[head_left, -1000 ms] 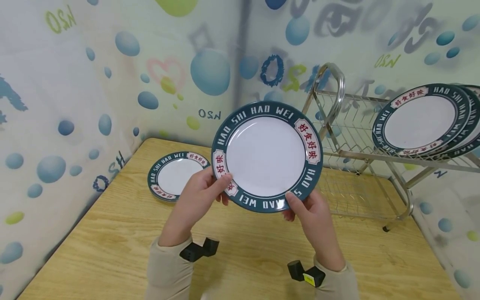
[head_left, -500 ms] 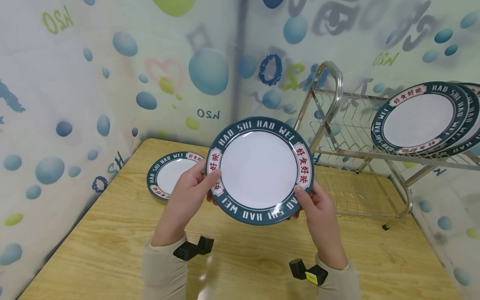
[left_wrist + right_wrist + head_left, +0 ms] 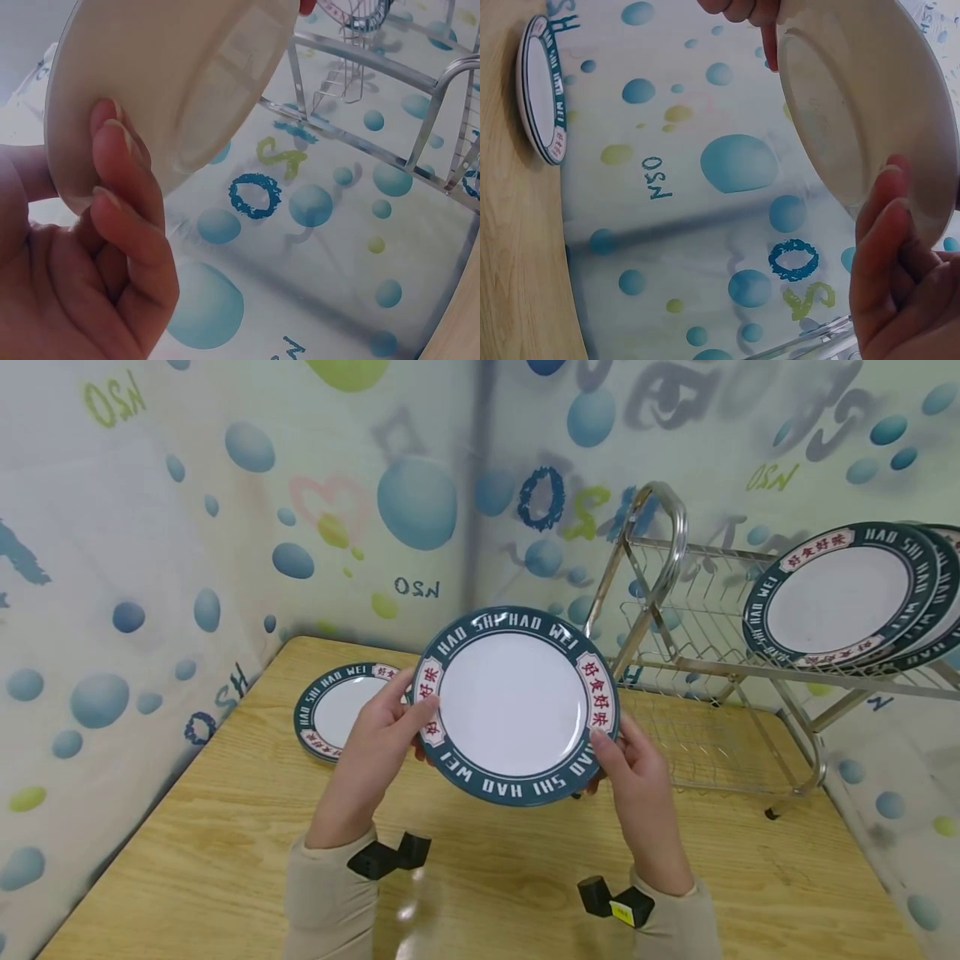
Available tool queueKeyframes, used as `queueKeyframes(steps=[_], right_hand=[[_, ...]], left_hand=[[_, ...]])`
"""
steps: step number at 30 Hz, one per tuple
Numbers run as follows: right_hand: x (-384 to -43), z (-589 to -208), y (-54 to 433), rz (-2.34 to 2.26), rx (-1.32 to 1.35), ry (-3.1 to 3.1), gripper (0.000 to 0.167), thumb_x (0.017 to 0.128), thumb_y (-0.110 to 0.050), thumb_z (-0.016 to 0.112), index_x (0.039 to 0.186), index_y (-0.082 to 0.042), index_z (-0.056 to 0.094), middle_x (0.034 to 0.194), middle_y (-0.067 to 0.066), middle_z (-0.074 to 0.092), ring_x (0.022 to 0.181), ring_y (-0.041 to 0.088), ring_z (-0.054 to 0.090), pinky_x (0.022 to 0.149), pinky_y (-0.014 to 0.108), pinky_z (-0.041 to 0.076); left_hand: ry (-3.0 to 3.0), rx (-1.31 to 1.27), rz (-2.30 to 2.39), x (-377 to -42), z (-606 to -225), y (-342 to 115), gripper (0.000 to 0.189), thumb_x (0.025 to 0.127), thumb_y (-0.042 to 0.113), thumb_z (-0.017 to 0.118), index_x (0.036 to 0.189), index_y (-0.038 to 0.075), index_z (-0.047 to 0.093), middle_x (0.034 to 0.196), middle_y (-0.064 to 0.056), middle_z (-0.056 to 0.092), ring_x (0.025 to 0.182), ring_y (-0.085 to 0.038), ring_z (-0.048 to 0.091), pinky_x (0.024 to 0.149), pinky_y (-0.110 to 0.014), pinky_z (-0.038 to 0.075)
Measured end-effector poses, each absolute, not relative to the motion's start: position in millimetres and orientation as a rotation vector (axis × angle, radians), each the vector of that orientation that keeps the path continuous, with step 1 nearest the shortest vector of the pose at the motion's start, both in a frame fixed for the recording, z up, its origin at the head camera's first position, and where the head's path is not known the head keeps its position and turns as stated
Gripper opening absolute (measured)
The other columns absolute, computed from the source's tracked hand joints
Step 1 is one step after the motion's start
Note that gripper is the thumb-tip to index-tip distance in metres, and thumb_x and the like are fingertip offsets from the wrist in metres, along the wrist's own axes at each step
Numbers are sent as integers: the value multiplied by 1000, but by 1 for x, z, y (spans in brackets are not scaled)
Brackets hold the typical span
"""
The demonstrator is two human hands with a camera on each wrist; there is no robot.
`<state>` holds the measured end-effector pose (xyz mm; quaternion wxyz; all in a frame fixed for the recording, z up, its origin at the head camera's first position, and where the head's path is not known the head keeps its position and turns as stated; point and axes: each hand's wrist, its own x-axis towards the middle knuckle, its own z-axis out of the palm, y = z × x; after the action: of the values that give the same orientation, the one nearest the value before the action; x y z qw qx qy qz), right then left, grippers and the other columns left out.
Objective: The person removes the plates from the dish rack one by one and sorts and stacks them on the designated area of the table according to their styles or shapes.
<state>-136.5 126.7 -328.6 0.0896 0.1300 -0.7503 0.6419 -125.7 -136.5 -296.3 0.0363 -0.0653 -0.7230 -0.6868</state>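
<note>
A round white plate (image 3: 513, 702) with a dark green lettered rim is held up above the table, its face tilted toward the head camera. My left hand (image 3: 378, 739) grips its left edge, thumb on the rim and fingers behind. On the lower right edge my right hand (image 3: 637, 793) pinches the rim in the same way. The plate's plain underside (image 3: 150, 82) shows in the left wrist view, with curled fingertips against it. In the right wrist view, the fingers (image 3: 885, 232) touch the underside too.
A matching plate (image 3: 315, 706) lies on the wooden table (image 3: 225, 827) at the back left, partly behind my left hand. To the right stands a two-tier metal dish rack (image 3: 667, 643) with several matching plates (image 3: 840, 593) leaning on its upper tier. Patterned walls (image 3: 345, 485) close in the back and sides.
The held plate has come down and slightly left, and has turned a little counterclockwise between both hands. My right hand sits higher along its rim than before. The rack and the other plates stay put.
</note>
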Motion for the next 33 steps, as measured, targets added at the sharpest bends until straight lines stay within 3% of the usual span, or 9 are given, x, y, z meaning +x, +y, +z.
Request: queueKeyframes(steps=[9,17,33], right_hand=[[-140,-332,129,1908,464,-2207,36,96,-19,40,130,-12,44,73,10,56,54,23,52,48,31,46],[-141,-331,128,1883,395,-2269,34,94,-23,44,128,-20,47,70,12,57,56,24,53,51,30,47],[-134,-317,125,1799,482,-2311,33,96,-17,40,127,-10,46,69,13,56,55,26,52,51,29,48]], left_hand=[[-2195,-96,-2101,-136,-313,-143,36,92,29,48,128,28,44,77,-12,63,59,-26,55,52,-29,44],[-2168,-53,-2080,-135,-310,-150,37,92,29,48,129,25,44,76,-11,63,58,-24,55,51,-29,45],[-2158,-38,-2080,-138,-313,-159,42,92,32,47,133,25,39,82,-12,65,60,-27,58,54,-29,48]])
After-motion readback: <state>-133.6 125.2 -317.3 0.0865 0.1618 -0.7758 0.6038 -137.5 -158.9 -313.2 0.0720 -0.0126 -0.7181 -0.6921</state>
